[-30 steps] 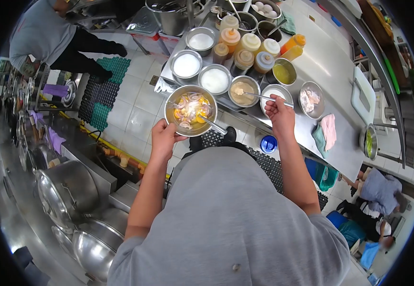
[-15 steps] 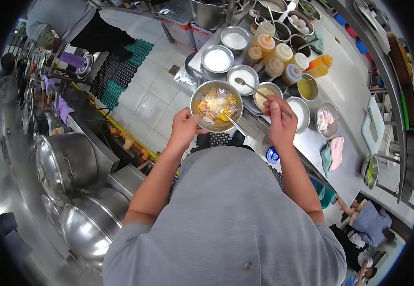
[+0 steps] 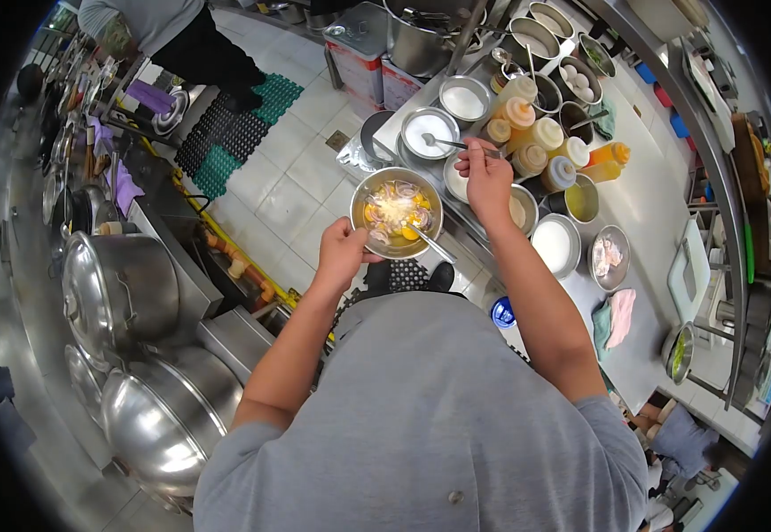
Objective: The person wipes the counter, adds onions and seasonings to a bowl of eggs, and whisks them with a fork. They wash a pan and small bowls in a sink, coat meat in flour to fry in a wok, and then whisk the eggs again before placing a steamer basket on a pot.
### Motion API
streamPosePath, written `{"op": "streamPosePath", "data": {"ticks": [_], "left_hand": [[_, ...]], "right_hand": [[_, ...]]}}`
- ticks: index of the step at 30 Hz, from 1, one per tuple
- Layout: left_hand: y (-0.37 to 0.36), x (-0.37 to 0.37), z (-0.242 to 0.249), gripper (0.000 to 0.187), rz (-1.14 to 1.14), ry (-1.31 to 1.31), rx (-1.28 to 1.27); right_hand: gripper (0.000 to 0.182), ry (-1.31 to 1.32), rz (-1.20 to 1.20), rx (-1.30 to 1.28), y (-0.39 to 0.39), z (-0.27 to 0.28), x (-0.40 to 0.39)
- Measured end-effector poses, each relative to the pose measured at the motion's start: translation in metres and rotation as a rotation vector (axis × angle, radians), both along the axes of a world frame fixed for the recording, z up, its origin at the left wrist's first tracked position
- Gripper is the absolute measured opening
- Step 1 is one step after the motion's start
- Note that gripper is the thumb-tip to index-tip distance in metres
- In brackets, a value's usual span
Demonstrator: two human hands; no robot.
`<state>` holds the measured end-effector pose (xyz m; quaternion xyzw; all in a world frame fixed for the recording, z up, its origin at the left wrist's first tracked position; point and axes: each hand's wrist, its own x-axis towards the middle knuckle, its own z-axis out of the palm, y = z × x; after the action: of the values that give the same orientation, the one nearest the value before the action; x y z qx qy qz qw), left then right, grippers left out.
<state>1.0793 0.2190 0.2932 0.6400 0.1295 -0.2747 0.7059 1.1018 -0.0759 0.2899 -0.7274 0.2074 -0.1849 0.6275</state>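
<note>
My left hand point(image 3: 345, 254) grips the rim of a steel mixing bowl point(image 3: 358, 197), thumb over the edge. Egg yolks, sliced onion and a pale grated or powdery heap point(image 3: 394, 210) lie in it, and a metal utensil point(image 3: 431, 242) leans out over its right rim. Closed around the handle of a spoon point(image 3: 456, 144) is my right hand point(image 3: 485, 182). The spoon's head is over a round tin of white granules point(image 3: 423, 127), overlapping them in this view. Below my right hand, another tin of white powder point(image 3: 454, 180) is partly covered.
Several squeeze bottles point(image 3: 547, 135) stand on the steel counter point(image 3: 647, 226) beside more tins. A bowl of eggs point(image 3: 576, 82) sits farther back; a bowl of pale pieces point(image 3: 610, 255) and cloths point(image 3: 614, 321) are nearer. Large steel pots point(image 3: 128, 288) stand at left. Another person point(image 3: 159, 40) is at upper left.
My right hand has moved up and left with the spoon, from above the tan powder tin to the tin of white granules. My left hand still holds the bowl.
</note>
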Motion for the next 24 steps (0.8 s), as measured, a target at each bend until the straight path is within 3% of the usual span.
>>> {"op": "streamPosePath", "data": {"ticks": [8,14,24], "left_hand": [[0.007,0.013,-0.004,0.014,0.024,0.008,0.020],[0.004,0.020,0.001,0.013,0.024,0.010,0.023],[0.006,0.020,-0.004,0.010,0.022,0.021,0.029]], "right_hand": [[0.034,0.037,-0.131,0.528,-0.015,0.013,-0.004],[0.035,0.006,-0.067,0.211,-0.008,0.008,-0.003],[0.032,0.021,-0.169,0.541,-0.014,0.009,-0.014]]}}
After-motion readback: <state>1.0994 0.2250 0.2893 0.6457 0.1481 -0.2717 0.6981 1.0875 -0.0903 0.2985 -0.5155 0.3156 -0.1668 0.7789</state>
